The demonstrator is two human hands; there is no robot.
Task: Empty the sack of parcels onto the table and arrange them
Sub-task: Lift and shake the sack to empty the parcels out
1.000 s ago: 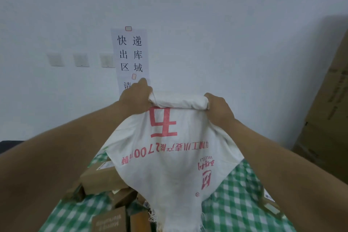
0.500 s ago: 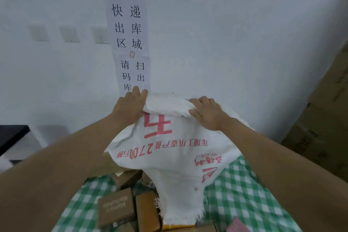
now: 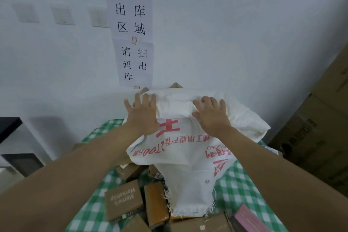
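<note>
The white woven sack with red print lies upside down, draped over a heap of parcels on the table with the green checked cloth. Its frayed mouth hangs toward me. My left hand lies flat with spread fingers at the sack's upper left edge. My right hand rests with fairly straight fingers on the folded top of the sack. Brown parcels show beside the mouth: a box marked "Momo's Workshop", an orange-brown packet and a pink parcel. Box corners poke up behind the sack.
A white wall with paper signs stands just behind the table. Large cardboard boxes are stacked at the right. A dark shelf is at the left. More brown boxes lie at the table's near edge.
My hands held the sack's bottom hem raised in a grip; they have lowered it onto the parcels and opened, fingers now spread on the cloth. More parcels show below.
</note>
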